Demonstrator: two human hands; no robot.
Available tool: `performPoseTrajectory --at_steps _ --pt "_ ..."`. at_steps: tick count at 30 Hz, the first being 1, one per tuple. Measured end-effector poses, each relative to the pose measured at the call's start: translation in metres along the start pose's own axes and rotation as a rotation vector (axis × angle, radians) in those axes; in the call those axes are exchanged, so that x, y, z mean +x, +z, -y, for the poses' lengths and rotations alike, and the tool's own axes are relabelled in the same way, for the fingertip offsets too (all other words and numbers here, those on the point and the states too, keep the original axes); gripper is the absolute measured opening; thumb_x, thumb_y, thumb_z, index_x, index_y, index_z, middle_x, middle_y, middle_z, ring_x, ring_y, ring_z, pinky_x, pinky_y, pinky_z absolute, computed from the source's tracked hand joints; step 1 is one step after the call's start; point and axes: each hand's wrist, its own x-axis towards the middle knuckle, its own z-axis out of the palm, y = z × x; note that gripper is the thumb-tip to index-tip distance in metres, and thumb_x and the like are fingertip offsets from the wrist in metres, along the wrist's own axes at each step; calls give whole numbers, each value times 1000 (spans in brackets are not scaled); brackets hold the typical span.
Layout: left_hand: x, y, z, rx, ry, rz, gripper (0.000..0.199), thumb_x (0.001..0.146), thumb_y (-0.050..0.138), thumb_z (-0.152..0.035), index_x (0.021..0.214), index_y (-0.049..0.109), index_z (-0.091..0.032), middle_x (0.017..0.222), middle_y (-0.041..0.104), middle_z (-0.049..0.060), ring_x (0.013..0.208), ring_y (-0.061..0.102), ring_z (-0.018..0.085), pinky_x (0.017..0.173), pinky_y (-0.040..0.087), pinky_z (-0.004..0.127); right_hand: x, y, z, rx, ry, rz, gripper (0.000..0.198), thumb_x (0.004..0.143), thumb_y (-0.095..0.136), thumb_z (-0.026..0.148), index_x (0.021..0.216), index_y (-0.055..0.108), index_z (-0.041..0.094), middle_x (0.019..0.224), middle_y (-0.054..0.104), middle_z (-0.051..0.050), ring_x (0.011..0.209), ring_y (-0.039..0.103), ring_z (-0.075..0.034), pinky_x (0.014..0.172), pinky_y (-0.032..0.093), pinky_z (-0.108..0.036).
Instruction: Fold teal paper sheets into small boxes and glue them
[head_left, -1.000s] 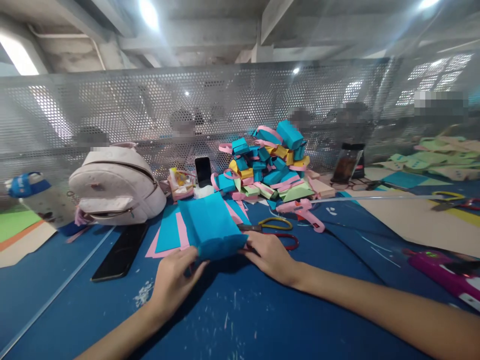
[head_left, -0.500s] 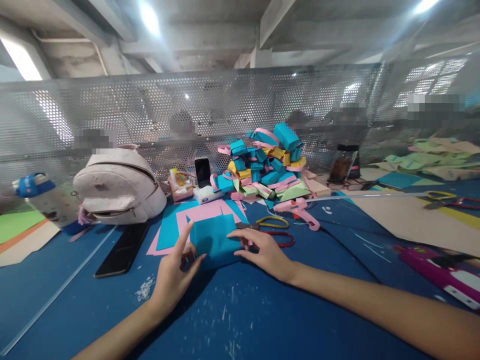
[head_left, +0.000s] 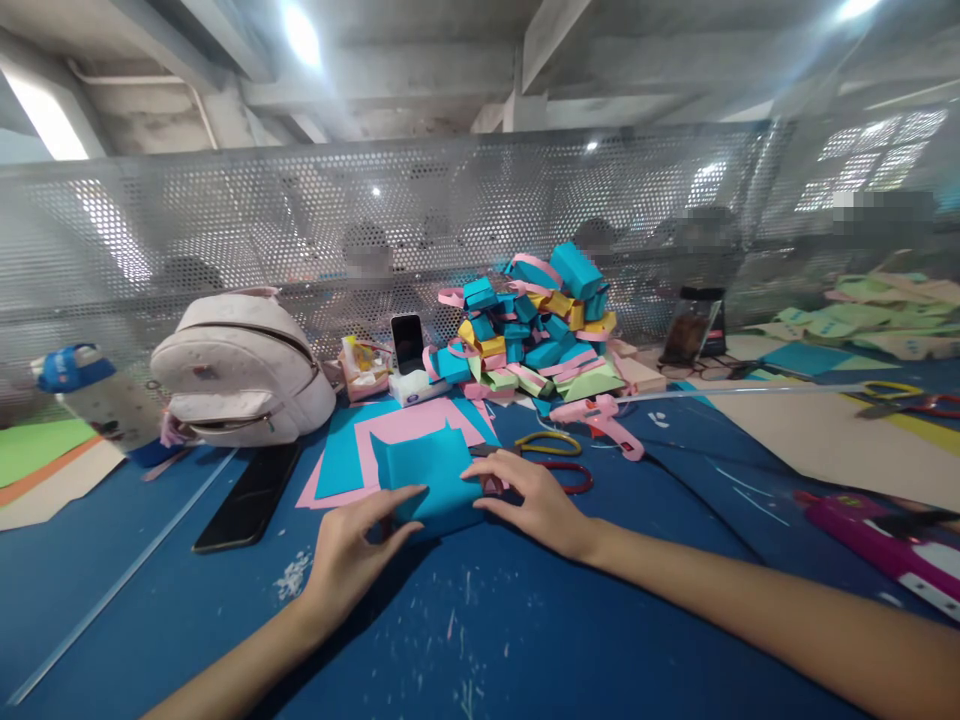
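A blue folded paper box (head_left: 431, 465) stands between my two hands on the blue table, its back edge rising in pointed corners. My left hand (head_left: 352, 540) pinches its near left side, the thumb low and the forefinger over the top. At the right end, my right hand (head_left: 529, 500) holds the box between thumb and fingers; some fingertips are hidden behind it. Flat pink sheets (head_left: 367, 440) and a blue sheet (head_left: 341, 465) lie beneath and behind the box. Scissors (head_left: 551, 445) with yellow and red handles rest just beyond my right hand.
A pink glue gun (head_left: 604, 415) with a black cord lies right of the scissors. Blue, pink and yellow paper boxes (head_left: 525, 330) are heaped behind. To the left are a black phone (head_left: 247, 500), white backpack (head_left: 240, 370) and bottle (head_left: 101, 400); a purple tool (head_left: 877, 540) lies right.
My left forefinger has come down from pointing upward onto the box's left side. My right hand keeps its grip, and the view has shifted slightly.
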Motion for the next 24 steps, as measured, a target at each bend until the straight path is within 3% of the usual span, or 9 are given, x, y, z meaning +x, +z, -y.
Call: performPoseTrajectory --at_steps 10,24 --pt "1 -2 3 117 127 -16 22 88 66 -39 103 72 -24 74 71 0 59 63 13 61 49 25 2 -1 0 -92 -71 -9 19 92 64 31 109 67 24 98 66 -5 95 58 -20 80 49 -32" --pt "4 -7 1 174 79 22 20 89 64 -42 90 69 -23 82 67 1 71 62 15 62 45 26 4 -3 3 -162 -116 22 12 94 61 29 100 68 21 93 61 -6 92 54 -21 76 46 -32"
